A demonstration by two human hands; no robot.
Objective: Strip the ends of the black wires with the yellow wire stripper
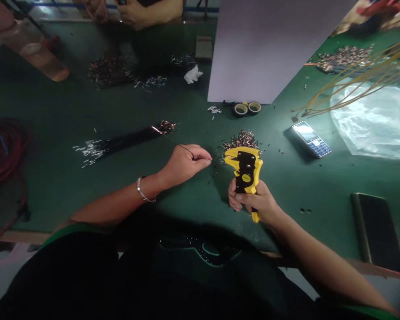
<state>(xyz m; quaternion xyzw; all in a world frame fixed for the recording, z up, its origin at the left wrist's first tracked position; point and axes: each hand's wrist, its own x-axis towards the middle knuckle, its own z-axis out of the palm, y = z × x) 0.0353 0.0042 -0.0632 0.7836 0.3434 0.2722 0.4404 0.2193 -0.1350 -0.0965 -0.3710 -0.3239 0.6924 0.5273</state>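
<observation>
Pinched between the thumb and fingers of my left hand (187, 165) is a thin black wire (173, 140). One end pokes out just past the fingertips; the other trails back toward a bundle of black wires (126, 140). That bundle lies on the green table, with silvery ends at its left and coppery ends at its right. My right hand (253, 200) is closed round the handles of a yellow and black wire stripper (246, 171), its jaws pointing left, a short gap from the wire's tip. Behind the jaws lies a heap of stripped wire scraps (242, 140).
Two tape rolls (247, 108) sit before a pale upright panel (246, 53). To the right are a keypad phone (311, 138), a plastic bag (373, 120), yellow wires (353, 89) and a dark smartphone (379, 231). Red cables (3, 155) lie left. A co-worker's hands (136, 13) show across the table.
</observation>
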